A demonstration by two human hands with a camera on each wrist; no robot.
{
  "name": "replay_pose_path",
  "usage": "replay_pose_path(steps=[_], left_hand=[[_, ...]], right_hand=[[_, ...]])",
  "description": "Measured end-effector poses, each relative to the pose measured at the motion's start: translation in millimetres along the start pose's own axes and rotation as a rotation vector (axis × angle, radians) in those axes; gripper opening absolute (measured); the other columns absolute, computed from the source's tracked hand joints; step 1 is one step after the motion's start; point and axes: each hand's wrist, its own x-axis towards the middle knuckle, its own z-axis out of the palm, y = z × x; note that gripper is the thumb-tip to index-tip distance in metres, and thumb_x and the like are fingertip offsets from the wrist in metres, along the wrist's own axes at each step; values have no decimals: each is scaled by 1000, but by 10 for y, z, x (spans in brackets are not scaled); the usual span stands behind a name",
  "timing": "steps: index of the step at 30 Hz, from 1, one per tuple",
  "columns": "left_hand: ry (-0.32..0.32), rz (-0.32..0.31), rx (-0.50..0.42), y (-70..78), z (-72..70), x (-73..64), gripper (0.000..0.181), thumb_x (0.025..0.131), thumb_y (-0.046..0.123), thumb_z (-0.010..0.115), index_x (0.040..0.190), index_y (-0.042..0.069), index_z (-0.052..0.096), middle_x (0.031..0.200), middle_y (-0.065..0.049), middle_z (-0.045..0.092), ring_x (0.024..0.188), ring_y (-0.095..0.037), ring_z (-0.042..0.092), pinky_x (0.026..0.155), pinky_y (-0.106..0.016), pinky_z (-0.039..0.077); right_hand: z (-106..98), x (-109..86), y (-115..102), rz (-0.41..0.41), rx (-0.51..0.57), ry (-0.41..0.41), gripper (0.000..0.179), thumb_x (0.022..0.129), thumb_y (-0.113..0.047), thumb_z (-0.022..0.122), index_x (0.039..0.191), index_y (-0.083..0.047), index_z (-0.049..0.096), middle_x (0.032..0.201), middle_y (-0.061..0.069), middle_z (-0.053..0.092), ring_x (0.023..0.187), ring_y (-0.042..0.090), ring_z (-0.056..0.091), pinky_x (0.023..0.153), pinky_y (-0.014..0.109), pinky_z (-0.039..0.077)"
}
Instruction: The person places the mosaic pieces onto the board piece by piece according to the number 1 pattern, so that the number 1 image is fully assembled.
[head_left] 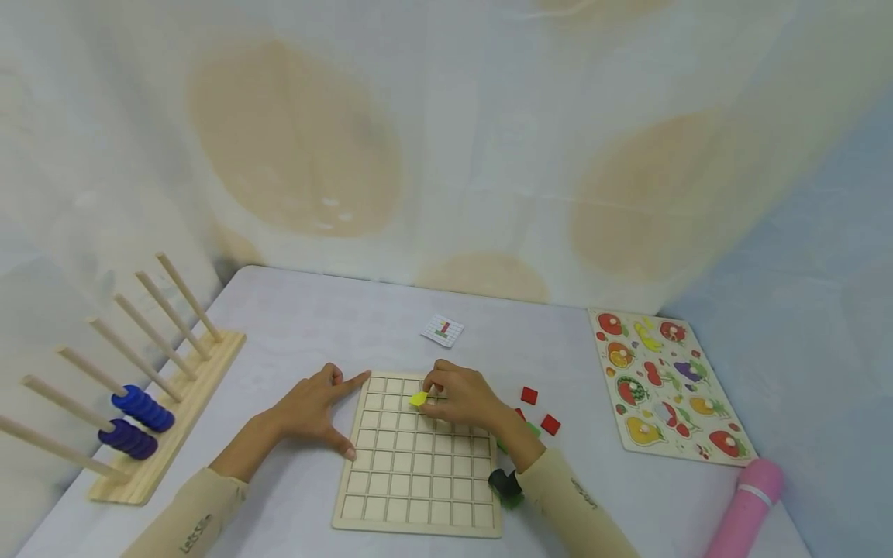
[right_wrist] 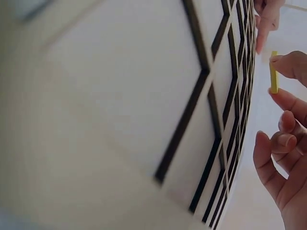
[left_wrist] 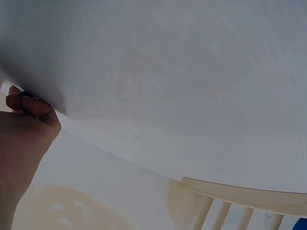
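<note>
A yellow square tile [head_left: 418, 398] is pinched between thumb and index finger of my right hand [head_left: 460, 397], over the upper part of a wooden grid board [head_left: 401, 463]. The right wrist view shows the tile [right_wrist: 274, 74] edge-on, held above the board's grooves. My left hand [head_left: 310, 407] is at the board's left side, index finger at the top left corner and thumb on the left edge, spread apart; its other fingers are curled in. Part of the board's right side is hidden under my right hand and forearm.
Red tiles [head_left: 550, 424], green tiles and black tiles [head_left: 504, 484] lie right of the board, partly behind the right forearm. A small pattern card [head_left: 443, 330] lies beyond it. Left stands a peg abacus [head_left: 167, 418]; right are a fruit puzzle [head_left: 659, 387] and a pink cylinder [head_left: 743, 511].
</note>
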Motion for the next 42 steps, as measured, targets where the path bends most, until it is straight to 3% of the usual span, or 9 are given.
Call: replay_pose_path(steps=[10, 15, 23, 42], left_hand=[[-9, -21, -21, 33, -30, -13, 129, 48, 80, 79, 154, 21, 37, 102, -2, 36, 76, -14, 34, 67, -26, 32], [-13, -24, -24, 47, -35, -13, 129, 48, 81, 79, 154, 21, 37, 102, -1, 36, 77, -14, 35, 67, -26, 32], [-19, -38, -14, 22, 4, -2, 131, 46, 85, 76, 155, 23, 36, 103, -1, 36, 75, -14, 35, 65, -26, 32], [-3, -45, -17, 12, 48, 8, 130, 47, 83, 77, 155, 24, 36, 104, -2, 36, 74, -14, 34, 65, -26, 32]], right_hand=[[37, 92, -78, -21, -101, -83, 27, 87, -38, 75, 101, -16, 76, 87, -4, 55, 68, 3, 48, 59, 19, 39], [62, 94, -91, -20, -121, -80, 26, 87, -37, 76, 103, -16, 77, 88, -3, 54, 63, 4, 41, 55, 19, 35], [76, 69, -124, -28, -222, -63, 27, 88, -38, 73, 106, -18, 77, 92, -6, 55, 68, 3, 48, 59, 19, 41], [108, 20, -65, -47, -203, -45, 22, 91, -32, 70, 109, -21, 75, 88, -5, 55, 64, 4, 44, 54, 18, 35]])
